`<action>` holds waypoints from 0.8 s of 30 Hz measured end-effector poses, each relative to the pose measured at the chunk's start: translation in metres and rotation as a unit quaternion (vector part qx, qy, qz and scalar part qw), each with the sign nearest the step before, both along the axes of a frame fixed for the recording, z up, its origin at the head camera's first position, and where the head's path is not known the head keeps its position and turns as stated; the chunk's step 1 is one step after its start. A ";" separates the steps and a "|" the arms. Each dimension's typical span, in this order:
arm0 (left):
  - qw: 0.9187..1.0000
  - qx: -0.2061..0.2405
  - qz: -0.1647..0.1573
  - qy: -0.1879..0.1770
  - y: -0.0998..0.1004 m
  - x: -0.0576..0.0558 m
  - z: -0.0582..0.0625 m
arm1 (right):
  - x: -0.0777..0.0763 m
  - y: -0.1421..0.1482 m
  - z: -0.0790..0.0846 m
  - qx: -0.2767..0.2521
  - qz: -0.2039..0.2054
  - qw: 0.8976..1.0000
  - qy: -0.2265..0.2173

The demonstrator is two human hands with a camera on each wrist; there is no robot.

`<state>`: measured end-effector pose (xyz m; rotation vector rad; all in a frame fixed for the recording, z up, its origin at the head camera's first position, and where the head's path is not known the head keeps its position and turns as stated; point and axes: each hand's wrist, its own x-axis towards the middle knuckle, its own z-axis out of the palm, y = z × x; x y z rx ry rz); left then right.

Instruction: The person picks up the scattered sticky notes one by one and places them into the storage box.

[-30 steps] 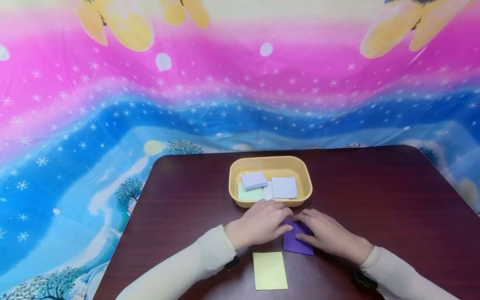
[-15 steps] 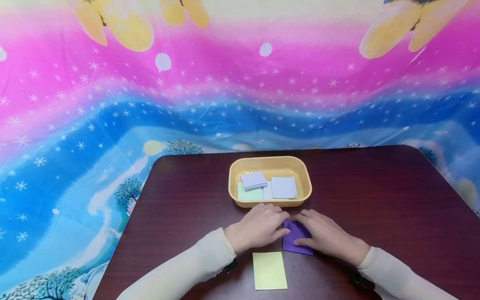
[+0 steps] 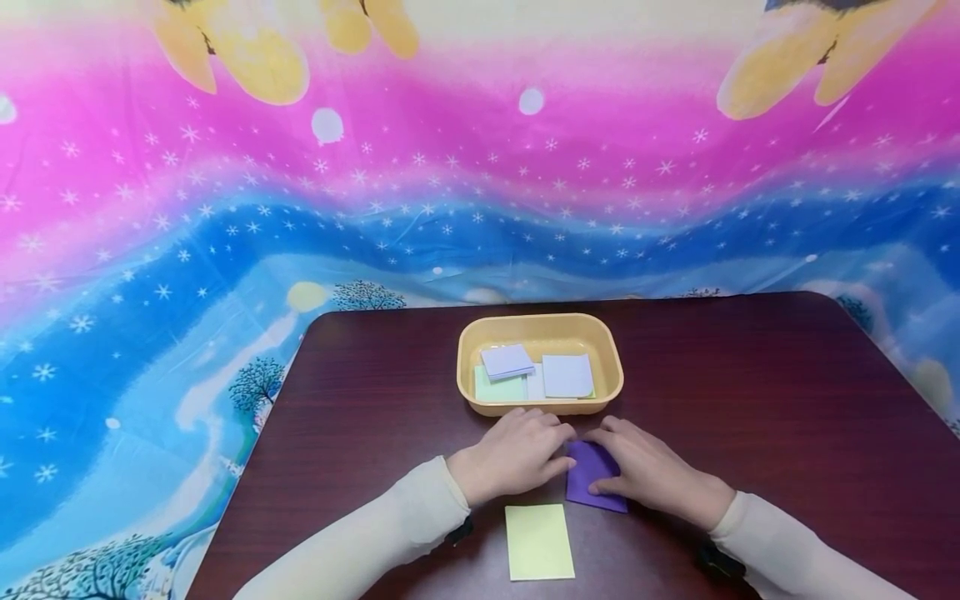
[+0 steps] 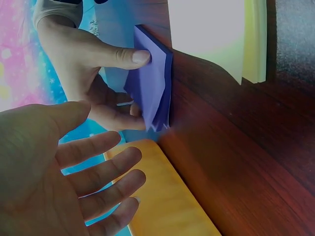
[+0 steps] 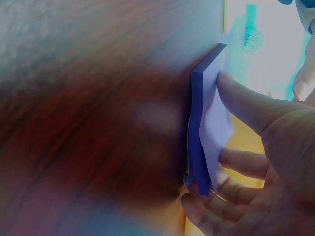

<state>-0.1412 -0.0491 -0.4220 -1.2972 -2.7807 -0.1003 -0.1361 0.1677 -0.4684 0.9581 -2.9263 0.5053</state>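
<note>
A purple sticky note pad (image 3: 583, 482) lies on the dark table in front of the tray. My right hand (image 3: 656, 468) grips it, thumb on the top sheet and fingers at its far edge. In the right wrist view, the pad's (image 5: 210, 118) sheets spread apart slightly at the finger end. My left hand (image 3: 513, 454) hovers just left of the pad, holding nothing. Its fingers are spread and relaxed in the left wrist view, apart from the purple pad (image 4: 150, 83). Nearer the table's front lies a pale yellow sticky note pad (image 3: 540, 542).
Behind the hands stands a yellow plastic tray (image 3: 615, 375). Inside it are a white pad (image 3: 567, 375), a pale lilac pad (image 3: 507, 361) and a light green pad (image 3: 499, 389). A patterned cloth (image 3: 480, 167) hangs beyond the table's (image 3: 750, 375) far edge.
My left hand has drawn slightly left and away from the purple pad. The right thumb has shifted a little left on the pad, which stays in place.
</note>
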 end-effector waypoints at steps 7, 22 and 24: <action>1.000 0.009 -0.003 0.009 -0.002 0.000 -0.003 | 0.001 -0.001 0.001 -0.015 -0.004 1.000 -0.011; 1.000 0.003 0.012 -0.010 -0.004 -0.004 -0.008 | 0.000 0.002 -0.002 -0.028 0.015 0.999 0.014; 1.000 0.004 0.012 -0.008 -0.005 -0.004 -0.008 | 0.000 0.002 -0.002 -0.027 0.018 0.999 0.011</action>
